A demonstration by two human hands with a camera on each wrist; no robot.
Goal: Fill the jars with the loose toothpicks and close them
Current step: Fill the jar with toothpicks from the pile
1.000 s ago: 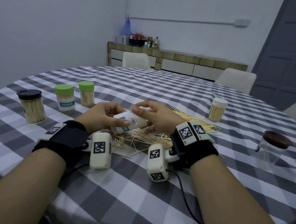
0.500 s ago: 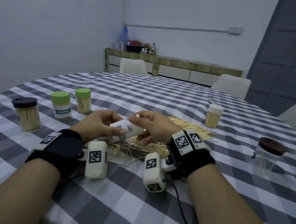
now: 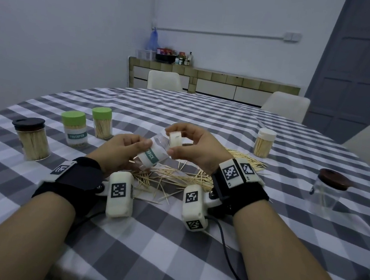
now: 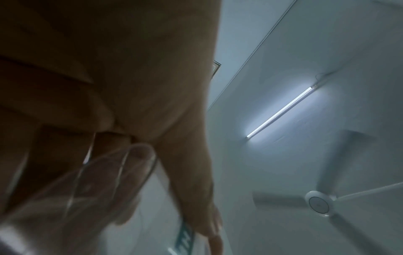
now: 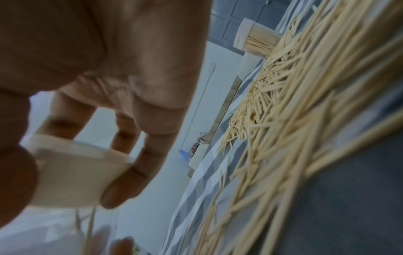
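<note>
My left hand [image 3: 131, 145] grips a clear plastic jar [image 3: 152, 153] with a white and green label, tilted with its mouth up and to the right. In the left wrist view the jar's clear base [image 4: 98, 181] shows blurred under the fingers. My right hand [image 3: 180, 142] pinches the jar's cream lid [image 3: 175, 139] at the jar's mouth; the right wrist view shows the cream lid [image 5: 74, 174] between thumb and fingertips. Loose toothpicks [image 3: 176, 175] lie heaped on the checked tablecloth below both hands and spread to the right [image 5: 305, 120].
Closed jars of toothpicks stand at left: a black-lidded one [image 3: 31, 139] and two green-lidded ones [image 3: 74, 131] [image 3: 102, 123]. A cream-lidded full jar [image 3: 264, 143] stands right of the heap, and a brown-lidded clear jar [image 3: 330, 190] at far right. Chairs ring the table's far edge.
Both hands rose a little with the jar. The right hand has pulled the cream lid away from the jar's mouth, and the jar tilts more upright.
</note>
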